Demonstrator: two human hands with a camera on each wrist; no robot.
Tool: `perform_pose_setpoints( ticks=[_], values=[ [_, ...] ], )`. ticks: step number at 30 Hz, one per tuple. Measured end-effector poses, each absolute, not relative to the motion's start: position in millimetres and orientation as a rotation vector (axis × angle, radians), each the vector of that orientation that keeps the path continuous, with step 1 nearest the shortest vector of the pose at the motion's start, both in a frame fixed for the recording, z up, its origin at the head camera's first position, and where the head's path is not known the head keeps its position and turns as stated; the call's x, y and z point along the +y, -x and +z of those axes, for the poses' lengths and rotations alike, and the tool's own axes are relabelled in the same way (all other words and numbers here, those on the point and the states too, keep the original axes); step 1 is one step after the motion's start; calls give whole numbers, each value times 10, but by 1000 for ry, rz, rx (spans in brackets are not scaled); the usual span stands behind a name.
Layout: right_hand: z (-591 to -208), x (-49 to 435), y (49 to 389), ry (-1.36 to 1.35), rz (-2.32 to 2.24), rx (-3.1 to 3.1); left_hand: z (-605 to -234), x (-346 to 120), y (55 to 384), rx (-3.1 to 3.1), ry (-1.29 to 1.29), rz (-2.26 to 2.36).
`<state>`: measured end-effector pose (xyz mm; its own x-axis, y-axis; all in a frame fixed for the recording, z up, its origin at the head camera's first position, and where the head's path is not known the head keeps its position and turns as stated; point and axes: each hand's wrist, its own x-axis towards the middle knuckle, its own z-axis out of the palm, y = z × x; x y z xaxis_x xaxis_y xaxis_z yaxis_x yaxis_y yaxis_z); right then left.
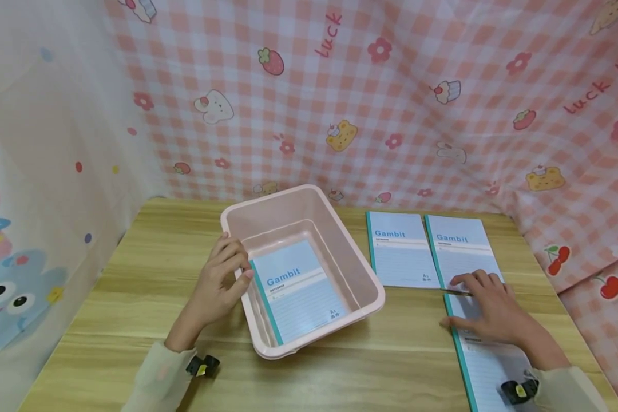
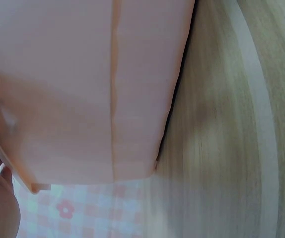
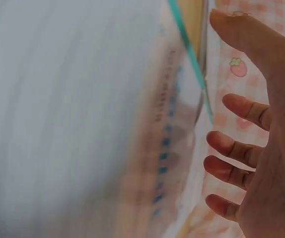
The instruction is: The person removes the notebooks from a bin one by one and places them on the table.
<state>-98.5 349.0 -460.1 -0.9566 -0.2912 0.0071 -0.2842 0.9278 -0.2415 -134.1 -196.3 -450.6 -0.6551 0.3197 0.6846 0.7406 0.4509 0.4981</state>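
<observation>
A pale pink plastic bin [image 1: 309, 191] stands on the table, turned at a slant. My left hand [image 1: 221, 280] grips its left rim; the left wrist view shows the bin's outer wall [image 2: 73, 99] close up. Inside the bin lies a Gambit notebook [image 1: 298, 292] with a green spine, face up. At the right, my right hand [image 1: 496, 315] hovers over or rests on a near notebook [image 1: 494, 372], thumb and fingers spread; contact is hard to tell. Its fingertips overlap the lower edge of the far-right notebook [image 1: 463, 243]. Another notebook [image 1: 399, 249] lies just left of that one.
The wood-grain table [image 1: 149, 274] meets a pink checked cloth [image 1: 298, 114] behind and at the right. A white cloth with cartoon prints [image 1: 36, 143] hangs on the left. A black wrist camera [image 1: 203, 366] sits on the left sleeve, another [image 1: 520, 392] on the right.
</observation>
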Motion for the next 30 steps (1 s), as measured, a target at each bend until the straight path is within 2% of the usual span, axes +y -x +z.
perform_pose_setpoints(
  ticks=[15, 30],
  values=[
    [-4401, 3152, 1149, 681, -453, 3150, -4503, -1962, 1335, -2219, 873, -1116],
    [-4056, 2569, 1472, 714, -517, 3142, -4513, -1960, 1336, -2222, 866, -1122]
  ],
)
